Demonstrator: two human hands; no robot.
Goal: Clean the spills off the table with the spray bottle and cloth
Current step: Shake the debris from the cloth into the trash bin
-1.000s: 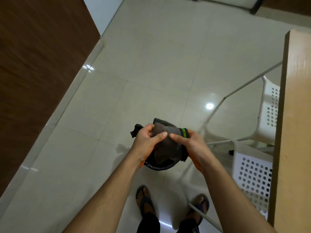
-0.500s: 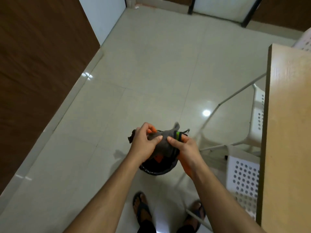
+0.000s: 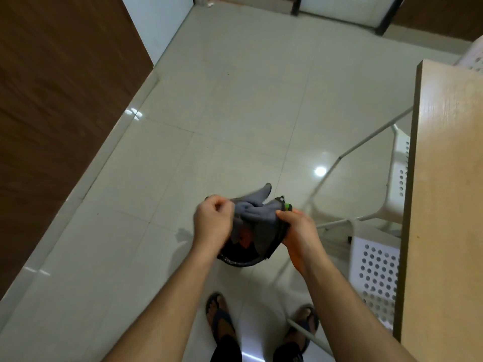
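I hold a grey cloth (image 3: 257, 214) bunched up between both hands above the tiled floor. My left hand (image 3: 213, 222) grips its left end with curled fingers. My right hand (image 3: 296, 229) pinches the right end, where a green tag and a dark strap show. A round black bin (image 3: 240, 256) lined with a black bag sits on the floor right under the cloth, something orange inside it. The wooden table (image 3: 444, 205) runs along the right edge. No spray bottle is in sight.
A white perforated plastic chair (image 3: 376, 265) stands beside the table, its thin metal legs (image 3: 371, 137) reaching over the floor. A dark wooden wall (image 3: 52, 100) rises on the left. My sandalled feet (image 3: 222, 320) stand below the bin.
The cloth has been twisted tighter between my hands, one corner now sticking up. My view has tilted up and right, showing more of the table and far floor.
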